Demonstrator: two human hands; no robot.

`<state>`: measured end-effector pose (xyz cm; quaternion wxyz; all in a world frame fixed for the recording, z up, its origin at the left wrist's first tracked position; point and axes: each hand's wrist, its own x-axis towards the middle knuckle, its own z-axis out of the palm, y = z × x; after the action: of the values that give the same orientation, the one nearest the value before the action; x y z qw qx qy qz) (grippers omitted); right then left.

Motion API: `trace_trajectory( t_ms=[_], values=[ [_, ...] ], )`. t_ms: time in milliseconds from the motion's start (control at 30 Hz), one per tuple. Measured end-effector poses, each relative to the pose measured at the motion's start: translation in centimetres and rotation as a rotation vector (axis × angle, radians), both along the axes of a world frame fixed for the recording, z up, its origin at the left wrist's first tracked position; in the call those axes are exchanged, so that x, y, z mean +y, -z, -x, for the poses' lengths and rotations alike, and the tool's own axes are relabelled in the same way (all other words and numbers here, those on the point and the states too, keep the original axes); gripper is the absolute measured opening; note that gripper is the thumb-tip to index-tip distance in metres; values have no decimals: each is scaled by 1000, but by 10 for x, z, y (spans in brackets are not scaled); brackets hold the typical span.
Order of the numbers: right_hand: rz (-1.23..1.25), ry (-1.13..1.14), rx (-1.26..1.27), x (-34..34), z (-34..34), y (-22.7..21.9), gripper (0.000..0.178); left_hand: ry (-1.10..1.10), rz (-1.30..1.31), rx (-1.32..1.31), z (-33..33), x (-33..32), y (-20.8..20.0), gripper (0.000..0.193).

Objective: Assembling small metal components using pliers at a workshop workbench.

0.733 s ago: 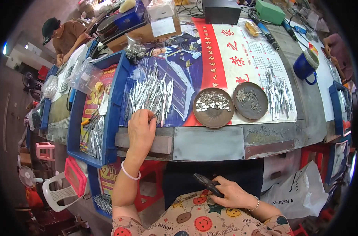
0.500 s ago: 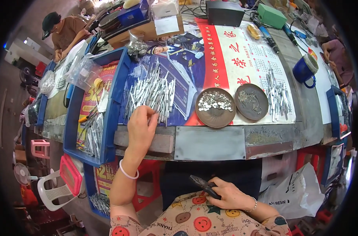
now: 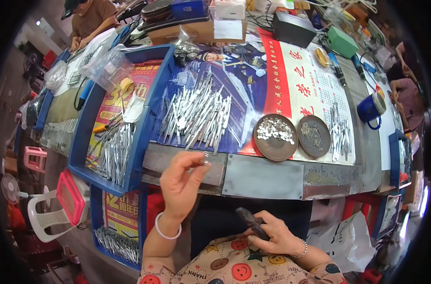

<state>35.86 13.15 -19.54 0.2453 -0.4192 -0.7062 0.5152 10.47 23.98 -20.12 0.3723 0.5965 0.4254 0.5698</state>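
Note:
My left hand [image 3: 180, 182] is raised over the table's front edge, thumb and fingertips pinched on a small shiny metal piece [image 3: 206, 160], mostly hidden by the fingers. Just beyond lies a loose pile of slim silver metal strips [image 3: 196, 113] on a blue printed sheet. Low in front of my body, my right hand [image 3: 274, 234] is wrapped round a dark hand tool [image 3: 249, 221] that looks like pliers. Right of the pile, a brown dish [image 3: 270, 150] holds small round silver discs. A second brown dish [image 3: 315, 147] beside it has tiny pin-like parts.
At left stands a blue tray [image 3: 151, 106] with more strips; a lower blue tray [image 3: 96, 232] sits beneath. Another strip pile [image 3: 341, 132] lies right of the dishes. A blue mug [image 3: 370, 108] stands at far right. Co-workers sit far left and far right.
My left hand has come back from the strip pile toward me, now with a small metal piece in its fingertips. The right hand still grips the dark tool. The view has shifted.

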Motion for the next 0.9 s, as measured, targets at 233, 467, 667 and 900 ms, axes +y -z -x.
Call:
trace_trajectory(
  t_ms=[233,467,667,900],
  values=[
    [-274,60,-102,39,0,-33,15,293,-21,-360,-16,3,21,18],
    [-423,16,-215,67,13,-55,22,295,-43,-330,-21,9,21,17],
    [-514,7,-232,83,21,-65,23,316,-6,-311,-16,6,19,15],
    [-530,-40,-324,90,25,-62,27,245,-105,-267,-19,0,24,16]
  ],
)
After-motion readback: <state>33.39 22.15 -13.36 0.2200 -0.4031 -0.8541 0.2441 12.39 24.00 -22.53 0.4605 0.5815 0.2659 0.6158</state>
